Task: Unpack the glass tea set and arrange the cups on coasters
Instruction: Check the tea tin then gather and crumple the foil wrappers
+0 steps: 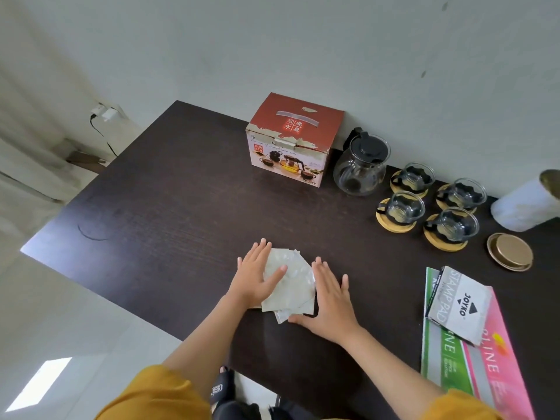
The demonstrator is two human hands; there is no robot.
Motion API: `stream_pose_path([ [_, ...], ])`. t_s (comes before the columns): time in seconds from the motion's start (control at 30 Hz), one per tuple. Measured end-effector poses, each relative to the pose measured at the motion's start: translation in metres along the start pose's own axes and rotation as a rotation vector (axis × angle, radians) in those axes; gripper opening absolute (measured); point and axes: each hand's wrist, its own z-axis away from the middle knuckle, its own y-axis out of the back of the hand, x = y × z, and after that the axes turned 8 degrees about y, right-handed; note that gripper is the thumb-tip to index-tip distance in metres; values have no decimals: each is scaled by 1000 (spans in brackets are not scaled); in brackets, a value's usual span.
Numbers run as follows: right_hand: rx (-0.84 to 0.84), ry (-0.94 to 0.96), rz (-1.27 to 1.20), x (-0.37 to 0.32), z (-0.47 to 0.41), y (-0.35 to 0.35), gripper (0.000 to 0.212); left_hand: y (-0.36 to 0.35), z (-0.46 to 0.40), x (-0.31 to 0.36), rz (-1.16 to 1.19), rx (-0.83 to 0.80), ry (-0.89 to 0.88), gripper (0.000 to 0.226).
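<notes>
Flattening bubble wrap (288, 283) – left hand (256, 275) on top, right hand (328, 298) at its right edge, both open-palmed. I see four cups (433, 204) on coasters (445, 242) far right – right hand nearer.

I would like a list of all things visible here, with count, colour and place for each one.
table: one, dark brown, under everything
box: one, red and white, far middle
teapot: one, clear glass, black lid, right of box
cups: four, clear glass, each on a coaster, right side
coasters: four, light wood, under cups
gold lid: one, near right edge
white container: one, far right
stamp pad box: one, grey-white, on folders
folders: green and pink, near right
bubble wrap pieces: pale stack, near middle
left hand: flat on wrap
right hand: flat beside wrap
</notes>
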Motion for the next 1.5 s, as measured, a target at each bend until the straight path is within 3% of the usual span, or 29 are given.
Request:
stream_pose_path([
  [0.1,17,-5,-42,-10,-17,2,133,-8,4,7,125,-8,66,91],
  [0.2,-1,16,-50,-17,-31,5,135,-10,9,13,269,29,106,65],
  [0.37,-5,56,-157,-14,-26,14,147,-3,15,7,379,233,210,57],
  [0.53,121,-140,-193,-14,-36,8,110,-9,33,3,256,476,535,56],
  [0.63,104,-188,-165,-24,-44,2,83,-19,45,10,269,425,604,46],
  [0.73,92,-174,-185,-31,-49,1,69,-25,46,22,372,346,598,36],
  [0.9,154,-129,-213,-33,-53,5,68,-26,39,35,455,315,551,37],
  [1.07,121,-216,-498,-39,-61,23,76,-25,36,32,412,284,518,34],
  [1.17,63,-284,-421,-44,-70,26,76,-20,27,25,365,214,523,48],
  [1.33,-62,-281,-11,-48,-88,40,92,-5,12,16,240,71,509,52],
  [1.5,-141,-171,71,-46,-100,45,95,-5,5,17,139,54,534,27],
])
